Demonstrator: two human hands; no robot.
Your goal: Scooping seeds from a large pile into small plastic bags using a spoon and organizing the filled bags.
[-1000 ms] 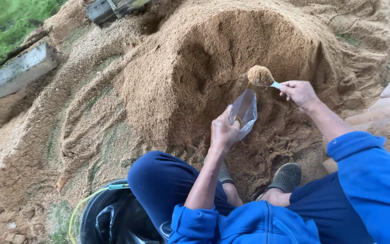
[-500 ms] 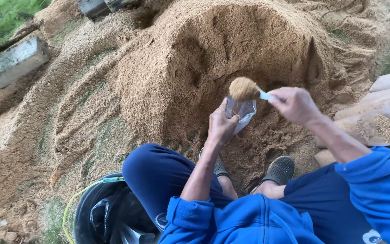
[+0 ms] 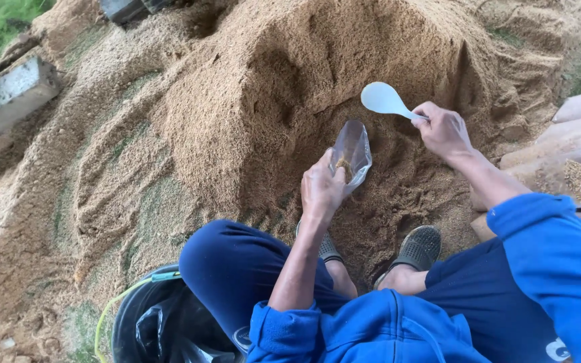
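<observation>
Head view: the left hand (image 3: 322, 188) is closed around the neck of a small clear plastic bag (image 3: 351, 154), held upright at the foot of the sawdust heap (image 3: 290, 81) with a little tan material in its bottom; the right hand (image 3: 444, 128) is clamped on the handle of a pale plastic spoon (image 3: 382, 99), bowl empty, raised just beside the bag and toward the heap's cut face. Risk, as judged: the bag mouth is narrow and slack, so a heaped spoonful could spill past it; the steep hollowed face above the bag could slump onto it if undercut further. Surroundings: sandalled feet (image 3: 418, 247) planted below the bag; a black bucket (image 3: 163, 323) with liner downslope of the heap, beside the person's knee; filled sacks (image 3: 573, 168) to the heap's right, crowding the right elbow; a concrete block (image 3: 8, 94) at the heap's far left, well apart.
</observation>
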